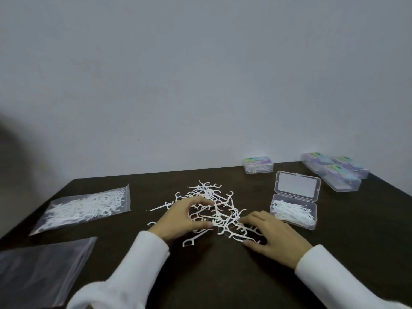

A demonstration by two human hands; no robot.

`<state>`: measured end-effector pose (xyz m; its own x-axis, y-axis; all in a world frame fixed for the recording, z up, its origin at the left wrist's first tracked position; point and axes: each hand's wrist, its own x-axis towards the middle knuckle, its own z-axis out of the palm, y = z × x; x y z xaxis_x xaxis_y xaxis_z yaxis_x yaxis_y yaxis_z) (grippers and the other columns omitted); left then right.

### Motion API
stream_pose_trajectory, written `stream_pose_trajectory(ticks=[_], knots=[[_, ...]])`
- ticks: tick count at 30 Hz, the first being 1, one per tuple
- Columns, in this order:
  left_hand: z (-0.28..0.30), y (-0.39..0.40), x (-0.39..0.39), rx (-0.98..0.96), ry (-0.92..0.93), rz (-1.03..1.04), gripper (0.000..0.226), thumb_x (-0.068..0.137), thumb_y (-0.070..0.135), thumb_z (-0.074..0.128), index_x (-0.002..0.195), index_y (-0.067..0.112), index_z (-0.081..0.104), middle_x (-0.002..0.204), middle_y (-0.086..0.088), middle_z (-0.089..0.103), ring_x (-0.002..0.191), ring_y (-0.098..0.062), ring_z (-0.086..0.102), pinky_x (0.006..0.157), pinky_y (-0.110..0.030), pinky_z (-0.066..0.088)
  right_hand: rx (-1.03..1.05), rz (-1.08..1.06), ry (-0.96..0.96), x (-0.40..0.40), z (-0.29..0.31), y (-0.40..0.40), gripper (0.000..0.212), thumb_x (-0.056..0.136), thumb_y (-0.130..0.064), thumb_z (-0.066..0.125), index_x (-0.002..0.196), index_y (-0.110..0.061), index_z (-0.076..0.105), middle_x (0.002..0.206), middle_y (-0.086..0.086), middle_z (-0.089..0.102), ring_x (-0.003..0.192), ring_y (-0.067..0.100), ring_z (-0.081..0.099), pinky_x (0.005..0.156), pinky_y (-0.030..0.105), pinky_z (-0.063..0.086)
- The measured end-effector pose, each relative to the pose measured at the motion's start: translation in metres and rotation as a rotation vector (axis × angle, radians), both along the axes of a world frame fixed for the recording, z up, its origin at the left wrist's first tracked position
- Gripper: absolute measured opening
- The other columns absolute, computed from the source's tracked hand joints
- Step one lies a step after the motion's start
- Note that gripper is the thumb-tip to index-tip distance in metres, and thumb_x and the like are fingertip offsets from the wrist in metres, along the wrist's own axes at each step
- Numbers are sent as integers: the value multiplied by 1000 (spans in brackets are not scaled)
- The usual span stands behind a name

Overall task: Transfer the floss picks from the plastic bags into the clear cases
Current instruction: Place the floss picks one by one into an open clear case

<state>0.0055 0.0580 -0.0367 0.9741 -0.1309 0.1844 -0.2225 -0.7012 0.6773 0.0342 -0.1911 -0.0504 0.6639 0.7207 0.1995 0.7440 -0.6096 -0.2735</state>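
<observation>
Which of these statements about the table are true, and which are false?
1. The open clear case holds floss picks. True.
2. The plastic bag at far left is empty. False: it holds floss picks; the nearer flat bag looks empty.
3. Both hands are on the loose pile of floss picks. True: left hand, right hand.
4. All cases are open. False: the closed cases sit at the back right.

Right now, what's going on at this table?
A person is sorting a loose pile of floss picks on a dark table. The left hand and right hand are both gathering picks from it. An open clear case at right is partly filled; closed cases sit behind. One full bag waits at left.
</observation>
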Motion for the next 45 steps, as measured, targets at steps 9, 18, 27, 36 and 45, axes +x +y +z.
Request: stream_pose_trajectory(ticks=[9,18,27,36,45], knots=[[-4,37,-9,317,249,117,83,66,52,79,137,31,41,140,7,36,132,-11,29,113,-31,24,127,76,93,22,-7,37,17,88,-19,60,101,-29,64,94,-23,55,84,-9,53,82,15,45],[-9,34,-5,254,68,160,60,82,39,69,135,24,44,134,7,47,125,-8,40,99,-16,29,-94,95,42,32,13,81,67,80,-33,60,140,-34,31,149,-12,26,137,7,24,105,25,28],[-4,47,-6,274,122,176,55,75,39,76,125,25,57,119,7,57,109,-9,50,93,-23,42,-93,43,-14,40,13,85,40,89,-32,54,128,-33,45,122,-11,54,113,9,49,87,26,40],[-4,43,-6,280,40,195,23,79,30,75,101,29,72,86,12,63,77,-1,55,73,-17,44,30,6,12,44,9,83,26,85,-28,65,111,-27,61,103,-4,66,98,13,60,87,27,47],[-3,38,-7,343,-61,226,21,82,27,72,103,25,73,98,7,70,86,-6,60,78,-18,45,162,-51,105,42,16,78,28,81,-29,70,108,-25,62,96,-3,66,84,8,61,82,25,52]])
